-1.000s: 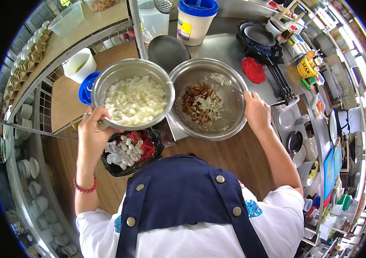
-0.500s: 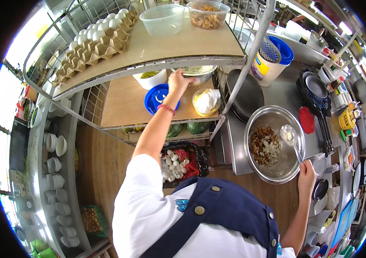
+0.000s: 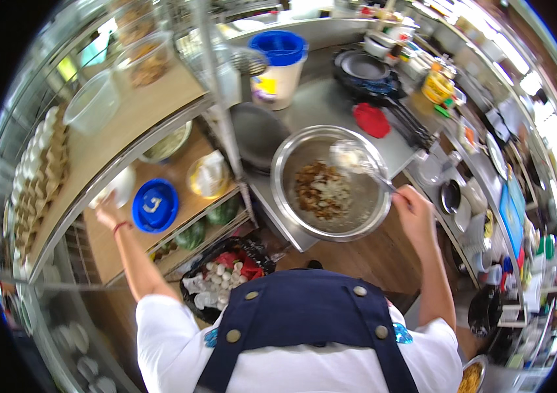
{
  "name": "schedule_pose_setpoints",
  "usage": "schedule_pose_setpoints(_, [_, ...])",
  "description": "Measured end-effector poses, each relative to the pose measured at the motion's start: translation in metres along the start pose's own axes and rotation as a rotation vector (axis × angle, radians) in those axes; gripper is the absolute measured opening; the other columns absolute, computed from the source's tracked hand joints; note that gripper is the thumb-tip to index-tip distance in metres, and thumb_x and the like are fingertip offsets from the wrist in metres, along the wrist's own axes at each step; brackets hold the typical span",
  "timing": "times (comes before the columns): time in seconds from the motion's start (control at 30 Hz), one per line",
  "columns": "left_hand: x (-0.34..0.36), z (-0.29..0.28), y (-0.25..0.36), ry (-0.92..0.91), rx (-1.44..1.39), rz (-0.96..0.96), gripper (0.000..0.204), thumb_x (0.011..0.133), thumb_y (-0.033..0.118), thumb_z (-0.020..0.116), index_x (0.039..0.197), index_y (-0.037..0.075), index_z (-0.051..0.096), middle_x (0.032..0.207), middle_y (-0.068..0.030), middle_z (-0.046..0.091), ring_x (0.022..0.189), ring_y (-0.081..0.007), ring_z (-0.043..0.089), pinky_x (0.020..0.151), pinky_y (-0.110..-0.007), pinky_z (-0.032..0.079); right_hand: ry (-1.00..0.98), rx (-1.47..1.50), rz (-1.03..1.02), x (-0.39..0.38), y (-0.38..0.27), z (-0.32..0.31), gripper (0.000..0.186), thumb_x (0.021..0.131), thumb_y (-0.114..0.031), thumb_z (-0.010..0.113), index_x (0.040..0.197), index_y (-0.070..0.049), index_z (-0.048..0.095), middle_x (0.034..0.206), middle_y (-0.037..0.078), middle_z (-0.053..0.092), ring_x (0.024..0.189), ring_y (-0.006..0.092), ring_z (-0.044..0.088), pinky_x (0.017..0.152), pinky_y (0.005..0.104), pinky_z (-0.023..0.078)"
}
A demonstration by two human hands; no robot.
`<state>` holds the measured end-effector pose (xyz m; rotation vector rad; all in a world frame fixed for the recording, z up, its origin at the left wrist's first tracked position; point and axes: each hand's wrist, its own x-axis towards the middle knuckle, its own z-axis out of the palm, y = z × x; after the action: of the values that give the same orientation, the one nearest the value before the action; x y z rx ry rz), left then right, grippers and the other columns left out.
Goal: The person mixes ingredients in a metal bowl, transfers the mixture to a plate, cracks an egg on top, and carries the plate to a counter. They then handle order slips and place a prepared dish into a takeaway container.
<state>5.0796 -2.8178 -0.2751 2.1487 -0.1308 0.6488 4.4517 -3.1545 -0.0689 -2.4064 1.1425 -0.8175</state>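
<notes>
Steel bowl [image 3: 331, 187] looks rigid, slick-rimmed; right hand [image 3: 416, 213] grips a light ladle [image 3: 357, 160]; left hand [image 3: 107, 209] touches a white container [image 3: 120, 185], grip unclear.

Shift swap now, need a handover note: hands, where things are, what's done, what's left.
Left hand: reaching onto the wooden shelf, at a white container beside the round blue lid.
Right hand: holding a ladle-like utensil over the large steel mixing bowl.
Done: the bowl holds a chopped brown and white mix.
Left: whatever the left hand is fetching is not yet at the bowl.
</notes>
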Motion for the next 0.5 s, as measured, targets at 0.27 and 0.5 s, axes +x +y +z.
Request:
schedule_pose_setpoints(0.27, [-0.124, -0.212, 0.117, -0.103, 0.321, 0.31, 0.025, 0.073, 0.014, 0.072, 0.08, 0.004, 0.051, 0.077, -0.0056, 0.051, 0.07, -0.0176, 0.049, 0.062, -0.03, 0.043, -0.131, 0.138, -0.023, 0.014, 0.004, -0.002, 0.009, 0.081, -0.01, 0.06, 0.081, -0.002, 0.058, 0.069, 0.013, 0.056, 0.059, 0.0234, 0.054, 0.055, 0.0306, 0.042])
schedule_pose_setpoints(0.5, [-0.261, -0.204, 0.295, -0.424, -0.061, 0.433, 0.029, 0.054, -0.01, 0.066, 0.079, 0.001, 0.057, 0.101, -0.0152, 0.059, 0.099, -0.0303, 0.058, 0.086, -0.038, 0.046, -0.121, 0.233, -0.366, 0.031, -0.026, -0.043, 0.008, 0.082, -0.009, 0.06, 0.081, 0.0, 0.059, 0.068, 0.01, 0.057, 0.052, 0.0195, 0.054, 0.048, 0.0297, 0.041])
